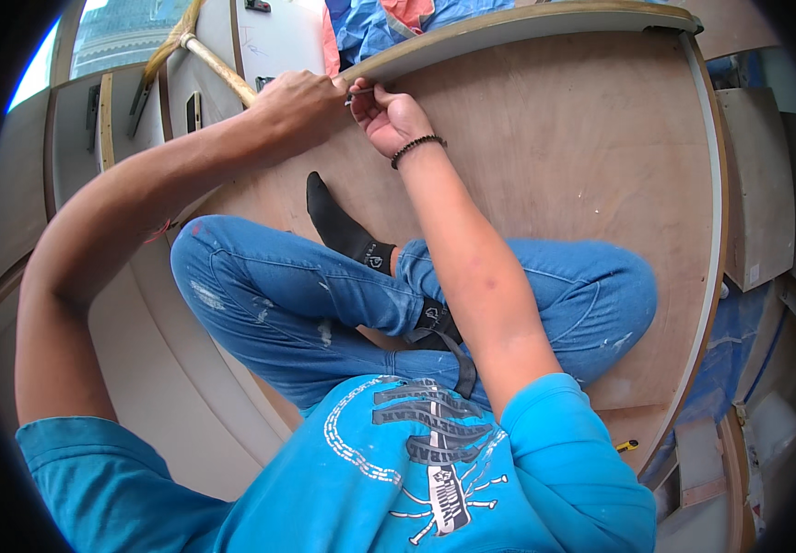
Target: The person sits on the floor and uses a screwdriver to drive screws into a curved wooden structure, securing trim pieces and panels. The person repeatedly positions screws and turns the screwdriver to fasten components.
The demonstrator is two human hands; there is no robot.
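Obs: R hand (391, 118) is turned palm-up w/ thumb & fingers curled together, seemingly clamped on a slim metal pc. (362, 92); the pc. sits at the L end of the curved rim (509, 30) of the wood panel (564, 157). Contact w/ rim: can't tell. L hand (298, 103) is just beside it, knuckles up, fingers bent; can't tell what, if anything, they grip.

Technique (our judgement): we'd brace w/ L, keep its fingertips out of line w/ the pc.'s tip, & work R in short, light moves from the wrist. Arms reach far fwd, so we'd scoot closer for ctrl. Also watch the socked foot (343, 219), near & below both hands.
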